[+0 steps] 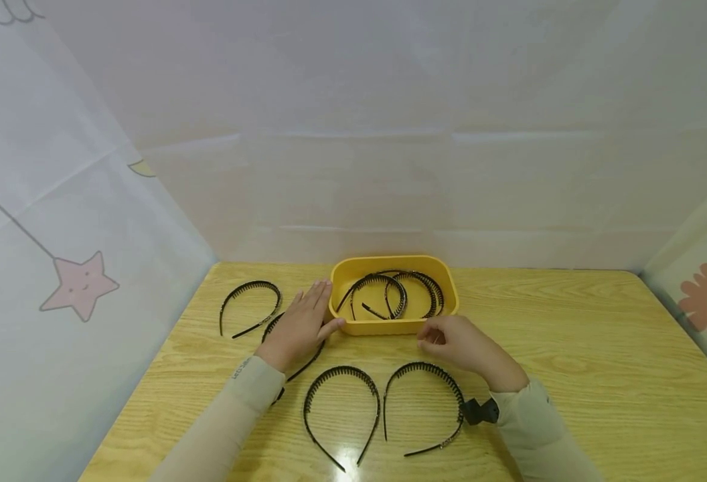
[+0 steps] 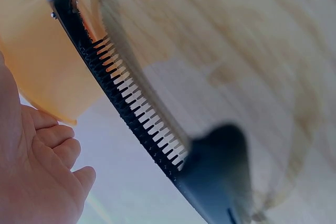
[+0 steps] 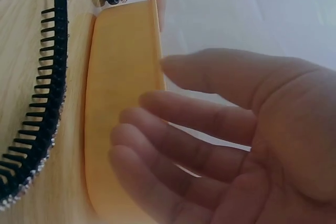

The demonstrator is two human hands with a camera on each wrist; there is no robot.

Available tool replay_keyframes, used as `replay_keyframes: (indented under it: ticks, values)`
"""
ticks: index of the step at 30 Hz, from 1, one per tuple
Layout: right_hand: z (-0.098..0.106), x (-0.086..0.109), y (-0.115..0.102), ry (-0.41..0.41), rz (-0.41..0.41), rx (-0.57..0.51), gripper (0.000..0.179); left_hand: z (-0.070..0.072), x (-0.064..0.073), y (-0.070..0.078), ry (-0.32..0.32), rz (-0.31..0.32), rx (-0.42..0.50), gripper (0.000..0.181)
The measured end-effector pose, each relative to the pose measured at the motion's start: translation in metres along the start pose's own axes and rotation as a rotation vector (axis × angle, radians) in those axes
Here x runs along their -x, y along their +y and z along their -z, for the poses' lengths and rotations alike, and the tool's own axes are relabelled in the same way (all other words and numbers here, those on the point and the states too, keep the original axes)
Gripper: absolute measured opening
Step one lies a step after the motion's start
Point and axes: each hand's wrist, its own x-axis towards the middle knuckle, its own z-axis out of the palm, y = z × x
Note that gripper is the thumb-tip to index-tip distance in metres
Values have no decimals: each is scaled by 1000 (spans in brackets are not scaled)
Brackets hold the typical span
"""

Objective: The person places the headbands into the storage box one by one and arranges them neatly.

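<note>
A yellow plastic bin (image 1: 383,327) stands at the table's back, with several black toothed headbands (image 1: 432,294) lying in it. My left hand (image 1: 298,326) is laid along the bin's left end, fingers straight and thumb at the front corner. Under that wrist lies a headband (image 1: 305,367), partly covered by the hand; its teeth show large in the left wrist view. Just off the bin's front right corner is my right hand (image 1: 458,345), fingers loosely bent and nothing held. In the right wrist view its thumb and fingers overlap the bin wall (image 3: 121,56).
Two headbands lie side by side in front, one at the middle (image 1: 344,369) and one beneath the right wrist (image 1: 422,365). Another headband (image 1: 251,284) is at the back left. Behind the wooden table (image 1: 570,348) hangs a pale cloth (image 1: 402,167).
</note>
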Motion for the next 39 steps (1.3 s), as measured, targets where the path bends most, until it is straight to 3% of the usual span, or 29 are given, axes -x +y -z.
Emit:
replay_keyframes:
  ticks: [7, 12, 22, 39]
  values:
    - [-3, 2, 4, -52, -42, -5, 16, -1, 0, -1, 9, 0, 2, 86]
    - [-7, 4, 4, -97, -94, 49, 7, -2, 0, -1, 19, -8, 3, 85]
    - [-9, 9, 3, -116, -198, 58, 9, -1, -1, 1, 22, -12, -3, 85]
    - [-9, 6, 12, -144, -176, 63, 17, 0, 1, 0, 25, -8, 13, 84]
